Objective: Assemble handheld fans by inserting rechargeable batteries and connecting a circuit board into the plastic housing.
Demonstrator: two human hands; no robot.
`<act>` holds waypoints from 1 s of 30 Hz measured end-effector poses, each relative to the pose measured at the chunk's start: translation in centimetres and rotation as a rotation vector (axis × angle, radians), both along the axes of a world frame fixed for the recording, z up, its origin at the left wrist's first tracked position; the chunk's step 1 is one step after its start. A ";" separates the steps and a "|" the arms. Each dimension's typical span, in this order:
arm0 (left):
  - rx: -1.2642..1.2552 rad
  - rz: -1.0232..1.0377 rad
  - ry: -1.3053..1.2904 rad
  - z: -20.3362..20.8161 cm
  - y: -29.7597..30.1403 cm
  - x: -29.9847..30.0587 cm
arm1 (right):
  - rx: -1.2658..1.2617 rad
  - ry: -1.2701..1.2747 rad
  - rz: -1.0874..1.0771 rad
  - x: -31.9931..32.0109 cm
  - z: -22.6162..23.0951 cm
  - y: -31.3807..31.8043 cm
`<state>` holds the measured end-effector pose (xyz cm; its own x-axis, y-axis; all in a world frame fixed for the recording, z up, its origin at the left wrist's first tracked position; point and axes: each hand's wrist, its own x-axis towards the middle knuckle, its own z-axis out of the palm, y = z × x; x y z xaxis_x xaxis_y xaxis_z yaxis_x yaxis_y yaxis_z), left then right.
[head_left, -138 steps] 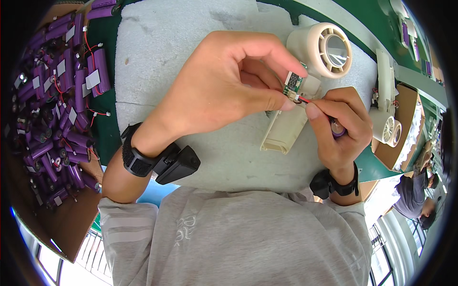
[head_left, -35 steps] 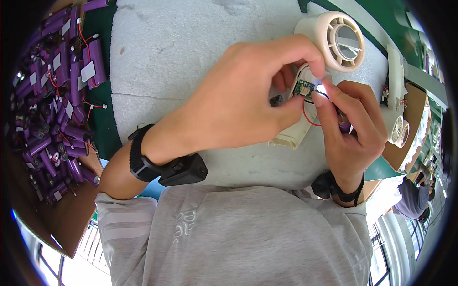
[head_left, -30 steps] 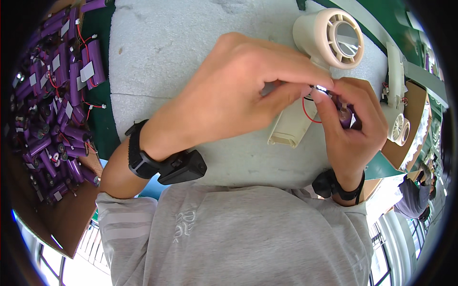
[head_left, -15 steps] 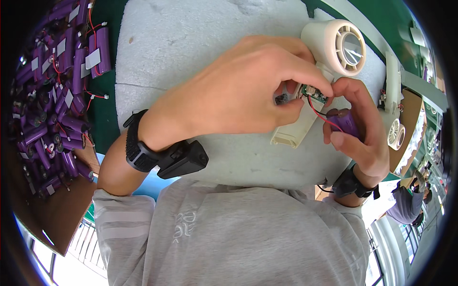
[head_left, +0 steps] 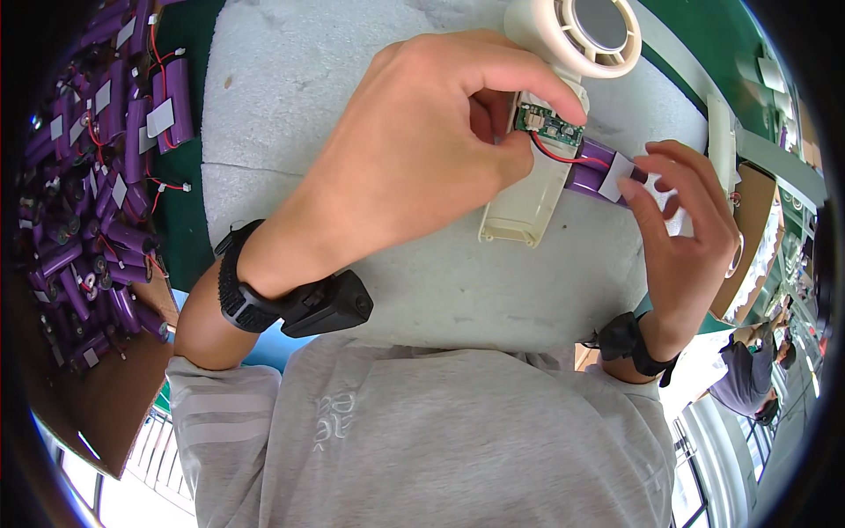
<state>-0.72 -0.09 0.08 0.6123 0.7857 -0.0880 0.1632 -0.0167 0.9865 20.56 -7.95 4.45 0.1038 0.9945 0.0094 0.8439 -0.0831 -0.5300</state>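
Note:
A cream handheld fan (head_left: 521,207) lies with its handle housing open toward me and its round head (head_left: 574,40) at the far side. My left hand (head_left: 422,145) grips the handle, thumb and forefinger around a small green circuit board (head_left: 549,124) inside it. Red and black wires run from the board to a purple battery pack (head_left: 584,179) with a white pad (head_left: 617,177) on it. The pack lies crosswise at the handle's right side. My right hand (head_left: 691,207) has thumb and fingertips at the pack's right end, pinching it; the other fingers are bent and apart.
A pale foam sheet (head_left: 290,97) covers the work surface. At left, a cardboard box (head_left: 114,396) holds many purple battery packs (head_left: 66,255). Another cardboard box (head_left: 757,220) stands at right beside a cream fan part (head_left: 722,145). Further off at right is another person (head_left: 748,374).
The fan and my left hand have shifted slightly away and left. My right hand has turned the battery pack crosswise, bringing its white pad into view, and now touches only the pack's end.

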 end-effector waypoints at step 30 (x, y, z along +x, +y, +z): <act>0.023 -0.003 -0.008 0.2 0.0 -0.3 | 0.168 -0.083 0.139 -1.3 -0.4 -1.0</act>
